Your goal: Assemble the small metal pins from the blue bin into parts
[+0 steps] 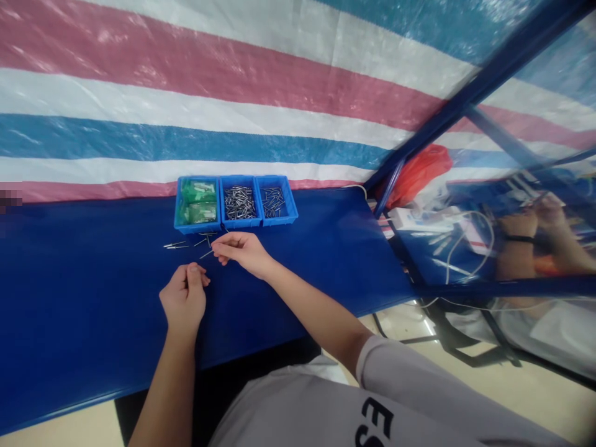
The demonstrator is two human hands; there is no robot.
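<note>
My right hand (pixel 244 253) pinches a thin metal rod (pixel 206 254) between thumb and fingertips, and the rod points down to the left. Just below it, my left hand (pixel 185 293) is closed with thumb against fingers; anything inside it is hidden. Beyond the hands, several thin metal pieces (pixel 175 246) lie loose on the blue table (pixel 93 298). Three blue bins stand side by side behind them. The left bin (pixel 197 229) holds green-wrapped packets (pixel 200 212). Many slim metal pieces (pixel 240 202) fill the middle bin (pixel 241 223), and fewer lie in the right bin (pixel 280 220).
A striped plastic sheet (pixel 233 112) hangs behind the table. On the right, a dark blue metal frame (pixel 433 105) separates another bench, where a red bag (pixel 419 174), white cables and a co-worker's blurred hands (pixel 535 217) show.
</note>
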